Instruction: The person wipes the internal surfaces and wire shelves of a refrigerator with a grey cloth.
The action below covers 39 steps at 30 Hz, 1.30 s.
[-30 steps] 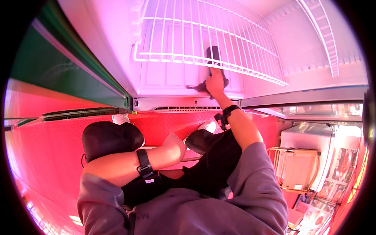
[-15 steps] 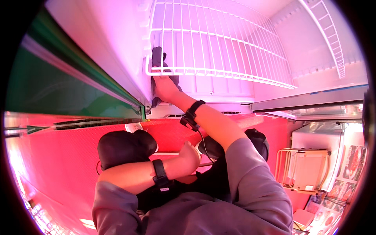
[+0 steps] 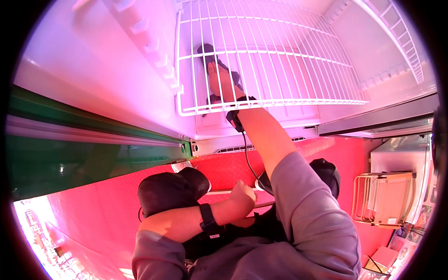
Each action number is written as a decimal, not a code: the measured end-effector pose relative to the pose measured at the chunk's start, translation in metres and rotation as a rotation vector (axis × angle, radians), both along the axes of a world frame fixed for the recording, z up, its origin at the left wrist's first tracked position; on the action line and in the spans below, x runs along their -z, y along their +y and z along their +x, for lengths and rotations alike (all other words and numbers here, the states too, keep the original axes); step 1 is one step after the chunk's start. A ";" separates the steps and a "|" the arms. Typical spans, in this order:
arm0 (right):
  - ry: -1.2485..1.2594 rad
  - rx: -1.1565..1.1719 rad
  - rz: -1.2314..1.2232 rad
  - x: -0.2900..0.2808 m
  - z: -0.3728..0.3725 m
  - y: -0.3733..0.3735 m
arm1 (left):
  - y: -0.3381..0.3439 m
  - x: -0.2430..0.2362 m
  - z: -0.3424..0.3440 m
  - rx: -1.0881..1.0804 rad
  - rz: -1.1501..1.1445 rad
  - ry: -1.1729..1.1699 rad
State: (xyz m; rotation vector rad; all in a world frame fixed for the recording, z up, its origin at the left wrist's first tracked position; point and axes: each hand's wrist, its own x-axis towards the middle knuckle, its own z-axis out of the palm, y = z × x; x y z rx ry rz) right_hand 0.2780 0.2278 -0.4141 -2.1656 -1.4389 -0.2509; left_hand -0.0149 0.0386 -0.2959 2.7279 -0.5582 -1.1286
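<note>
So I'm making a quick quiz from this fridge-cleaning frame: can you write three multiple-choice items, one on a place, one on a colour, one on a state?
1. Where is the right hand?
A. on the floor
B. under the white wire shelf, inside the cabinet
C. on the folding chair

2. What colour is the floor?
A. red
B. blue
C. grey

3. How is the left hand?
A. flat and open
B. closed in a fist, resting by the knee
C. holding a bottle

Answers: B, the hand shows through the shelf wires, pressed on a dark cloth; A, the textured floor reads red; B, its fingers are curled shut.
</note>
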 end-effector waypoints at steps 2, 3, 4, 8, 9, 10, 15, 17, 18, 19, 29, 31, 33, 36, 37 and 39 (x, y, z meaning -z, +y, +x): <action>-0.005 0.056 0.001 -0.016 -0.013 -0.003 | -0.001 0.002 0.002 -0.017 -0.001 0.059; 0.066 0.035 -0.045 -0.026 -0.019 -0.007 | 0.002 0.002 0.005 -0.023 -0.009 0.097; 0.127 0.019 -0.097 -0.040 -0.022 -0.019 | 0.001 0.001 0.007 -0.023 -0.024 0.126; 0.213 -0.023 -0.159 -0.059 -0.038 -0.053 | -0.001 0.009 0.002 -0.083 -0.051 0.066; 0.196 -0.079 -0.126 -0.053 -0.038 -0.062 | 0.004 -0.001 0.004 -0.073 -0.087 0.045; 0.290 -0.014 -0.230 -0.062 -0.049 -0.064 | 0.012 -0.006 0.005 -0.075 -0.118 0.030; 0.574 -0.134 -0.374 -0.080 -0.056 -0.098 | 0.062 0.007 -0.004 -0.171 -0.237 -0.369; 0.857 -0.163 -0.246 -0.084 -0.060 -0.115 | 0.085 -0.009 0.020 -0.264 -0.029 -0.571; 1.025 -0.180 -0.108 -0.084 -0.064 -0.126 | 0.090 -0.021 0.043 -0.596 -0.004 -0.512; 1.196 -0.188 0.037 -0.083 -0.070 -0.140 | 0.090 -0.029 0.060 -0.920 0.024 -0.431; 0.891 -0.313 -0.309 -0.220 -0.098 -0.273 | 0.141 0.061 0.122 -0.881 0.112 -0.909; 0.624 -0.255 -0.285 -0.199 -0.100 -0.289 | 0.148 0.061 0.136 -0.919 0.151 -0.857; 0.475 -0.207 -0.353 -0.174 -0.100 -0.303 | 0.142 0.054 0.147 -0.941 0.129 -0.803; 0.401 -0.211 -0.496 -0.160 -0.092 -0.301 | 0.139 0.048 0.154 -1.015 0.166 -0.709; 0.393 -0.225 -0.525 -0.162 -0.090 -0.299 | 0.138 0.047 0.152 -1.042 0.171 -0.681; 0.390 -0.239 -0.538 -0.164 -0.084 -0.294 | 0.151 0.062 0.149 -0.999 0.206 -0.787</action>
